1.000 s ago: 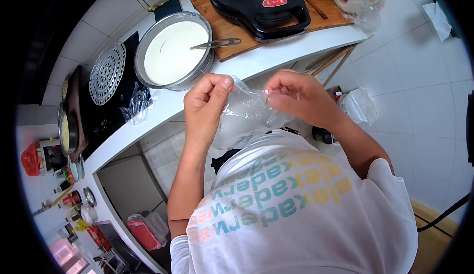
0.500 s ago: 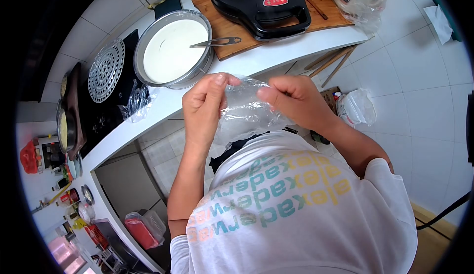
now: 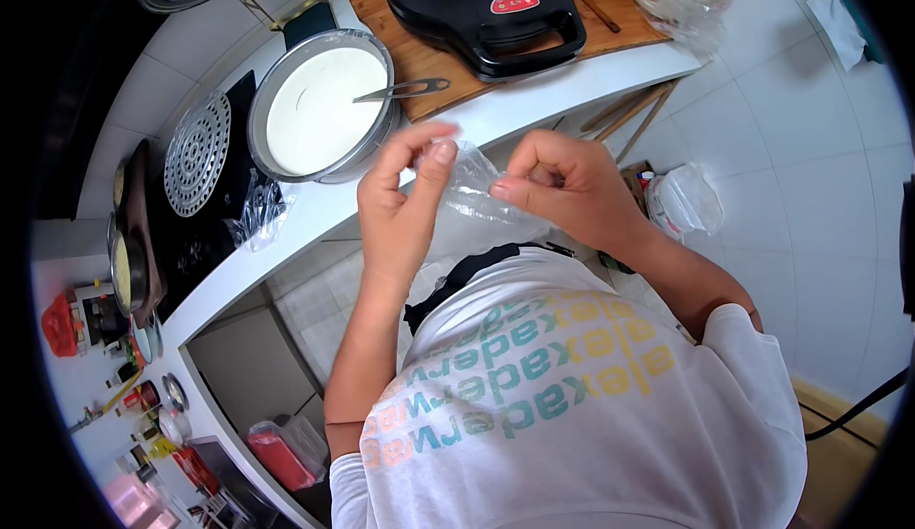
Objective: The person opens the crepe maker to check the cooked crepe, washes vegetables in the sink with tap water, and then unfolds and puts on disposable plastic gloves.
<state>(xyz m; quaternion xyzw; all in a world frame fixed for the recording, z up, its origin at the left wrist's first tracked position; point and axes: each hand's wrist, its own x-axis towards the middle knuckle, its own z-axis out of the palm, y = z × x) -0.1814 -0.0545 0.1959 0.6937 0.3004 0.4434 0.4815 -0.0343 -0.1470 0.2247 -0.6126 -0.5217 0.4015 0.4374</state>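
Observation:
A clear thin plastic bag hangs between my hands in front of the counter. My right hand pinches its right side between thumb and curled fingers. Beside its left edge, my left hand has thumb and forefinger apart; the forefinger is blurred, and the lower fingers are partly hidden. A metal pot on the counter, just beyond my left hand, contains white batter-like liquid. A metal utensil with a slotted handle rests over the pot's rim.
A black electric griddle sits on a wooden board. Crumpled clear plastic lies beside a round perforated steamer plate on the dark stovetop. A white bag-lined bin stands on the floor at right.
My left forefinger has lifted away from the thumb, where both gripped the bag before. My right hand keeps its pinch and has shifted slightly. The view has moved a little.

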